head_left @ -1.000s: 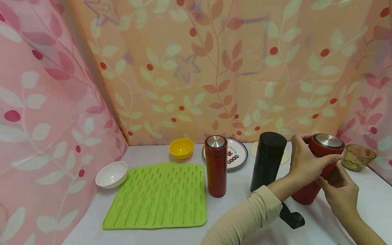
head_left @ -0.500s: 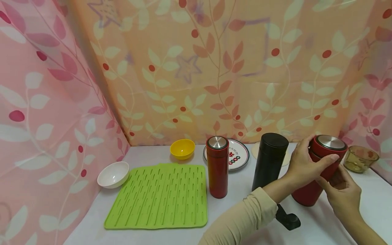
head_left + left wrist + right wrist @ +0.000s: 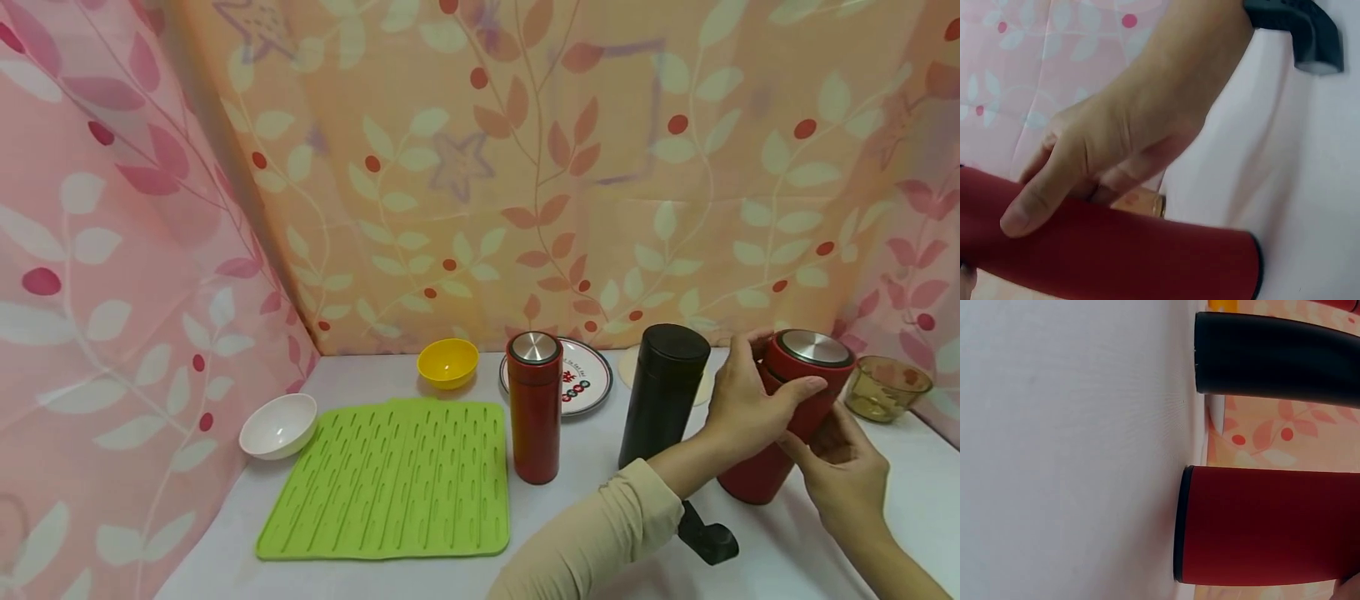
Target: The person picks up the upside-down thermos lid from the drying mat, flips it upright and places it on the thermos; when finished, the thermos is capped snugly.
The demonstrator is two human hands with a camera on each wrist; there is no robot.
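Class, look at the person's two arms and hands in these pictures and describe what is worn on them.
The left arm wears a beige long sleeve gathered above the wrist, with a black camera mount strapped beneath it. The left hand and right hand are bare: no gloves, and no rings or watch visible. The right forearm shows no sleeve.

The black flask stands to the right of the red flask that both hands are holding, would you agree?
Not quite: the black flask stands to the left of the red flask that the left hand and the right hand are holding, between it and the other, slimmer red flask. The head view shows this.
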